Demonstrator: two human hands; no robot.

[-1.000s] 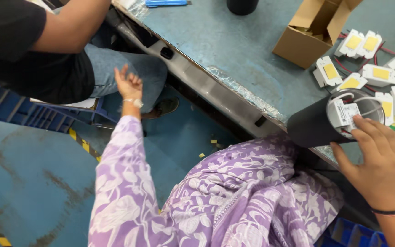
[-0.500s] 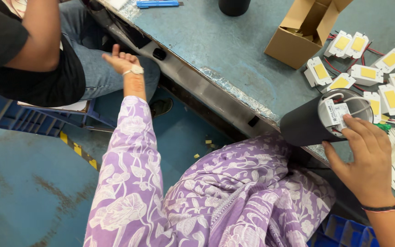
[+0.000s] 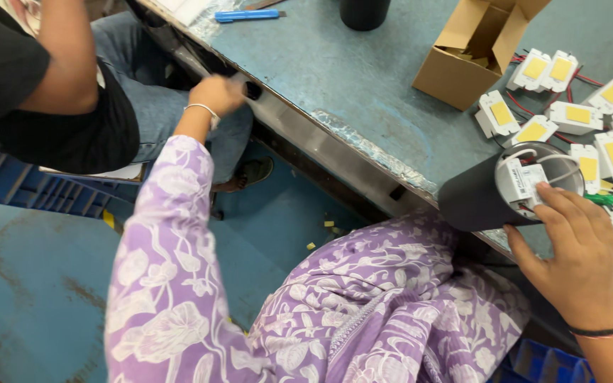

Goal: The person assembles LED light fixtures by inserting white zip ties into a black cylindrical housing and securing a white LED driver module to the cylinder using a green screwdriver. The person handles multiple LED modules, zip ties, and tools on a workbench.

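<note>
A black cylinder lamp housing (image 3: pixel 473 202) lies on its side at the near edge of the blue-grey table (image 3: pixel 335 71). Its open end shows a white driver module (image 3: pixel 523 181) with white wires. My right hand (image 3: pixel 569 255) grips the housing's rim, fingertips on the module. My left arm, in a purple floral sleeve, stretches far left. There my left hand (image 3: pixel 218 94), blurred and with fingers curled, rests against the table's metal edge beside a dark hole. I see nothing in it.
A co-worker in a black shirt and jeans (image 3: pixel 58 99) sits close to my left hand. On the table are an open cardboard box (image 3: pixel 462 60), several white modules with yellow squares (image 3: pixel 576 117), a blue tool (image 3: pixel 246 14) and another black cylinder (image 3: pixel 363 10). Blue crates (image 3: pixel 15 191) stand on the floor.
My left hand moved up and right from near the co-worker's knee to the table edge, and its fingers curled. My right hand stays on the housing.
</note>
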